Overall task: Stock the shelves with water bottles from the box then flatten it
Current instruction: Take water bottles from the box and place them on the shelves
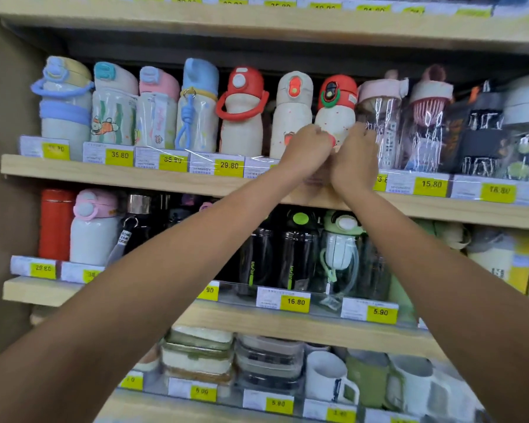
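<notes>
Nearest me, two bare forearms come up from 7 and 5 o'clock, passing over the stacked lunch containers (199, 358) and white mugs (327, 374) low down at 6 o'clock (no idea if anything's inside those). Up at the end of them, the left hand (307, 149) and right hand (356, 160) sit almost knuckle to knuckle, each curled round the lower body of one red-capped bottle (336, 114). My guess is the two-handed grip is for steadying it and squaring it up in a tight slot. The cream bottle (292, 117) at its 9 o'clock and the wrapped pink-lid bottle (379, 117) at its 3 o'clock are right beside it. It's upright in the front row of the middle shelf (135, 175), behind the yellow price tags (229, 165), so this one looks basically stocked and just needs letting go. That shelf is packed end to end, and the see-through bottles off to 3 o'clock look empty inside their plastic wrap. The box isn't in view at all, so I can't say how many are left or how close the flattening is.
</notes>
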{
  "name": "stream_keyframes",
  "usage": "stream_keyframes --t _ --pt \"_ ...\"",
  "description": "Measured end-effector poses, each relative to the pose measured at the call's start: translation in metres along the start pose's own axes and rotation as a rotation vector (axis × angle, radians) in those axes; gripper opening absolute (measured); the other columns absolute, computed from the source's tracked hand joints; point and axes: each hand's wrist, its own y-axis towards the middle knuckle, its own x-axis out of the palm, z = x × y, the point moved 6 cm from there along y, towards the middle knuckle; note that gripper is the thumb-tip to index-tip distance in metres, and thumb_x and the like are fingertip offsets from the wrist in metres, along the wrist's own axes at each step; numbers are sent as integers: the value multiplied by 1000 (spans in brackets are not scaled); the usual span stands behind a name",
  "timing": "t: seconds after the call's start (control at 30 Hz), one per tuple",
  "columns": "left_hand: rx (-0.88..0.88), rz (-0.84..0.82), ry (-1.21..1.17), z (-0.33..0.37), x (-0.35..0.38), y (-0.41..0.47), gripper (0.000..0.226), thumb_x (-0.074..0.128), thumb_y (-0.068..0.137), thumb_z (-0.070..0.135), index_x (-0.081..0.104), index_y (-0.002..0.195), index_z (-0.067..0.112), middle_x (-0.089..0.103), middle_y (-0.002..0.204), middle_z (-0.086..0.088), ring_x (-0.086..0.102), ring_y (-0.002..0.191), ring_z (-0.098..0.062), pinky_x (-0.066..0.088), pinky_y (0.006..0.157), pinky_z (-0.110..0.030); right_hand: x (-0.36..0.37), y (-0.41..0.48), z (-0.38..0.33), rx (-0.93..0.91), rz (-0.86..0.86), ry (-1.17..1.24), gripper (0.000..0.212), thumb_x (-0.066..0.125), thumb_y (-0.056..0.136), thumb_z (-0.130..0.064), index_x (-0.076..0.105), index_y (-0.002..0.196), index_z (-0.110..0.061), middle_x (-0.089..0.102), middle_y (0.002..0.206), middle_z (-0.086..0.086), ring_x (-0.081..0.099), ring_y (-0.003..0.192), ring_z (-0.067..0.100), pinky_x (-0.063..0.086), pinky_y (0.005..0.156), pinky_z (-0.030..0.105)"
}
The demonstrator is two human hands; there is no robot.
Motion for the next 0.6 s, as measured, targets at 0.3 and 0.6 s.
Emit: stream_keyframes --t 0.3,0.6 --pt "-133 82 -131 -5 3 8 24 44 88 4 50 67 13 49 72 -4 50 82 -24 47 70 -34 -12 0 10 -129 -123 241 39 46 82 -2 49 121 -2 54 120 18 51 109 33 34 75 31" --pt "-11 69 -126 9 10 -7 12 40 67 24 36 67 13 38 72 -1 33 72 -19 25 62 -29 -14 -3 15 -149 -122 239 35 46 85 -5 51 120 -3 60 115 19 54 107 35 39 76 36"
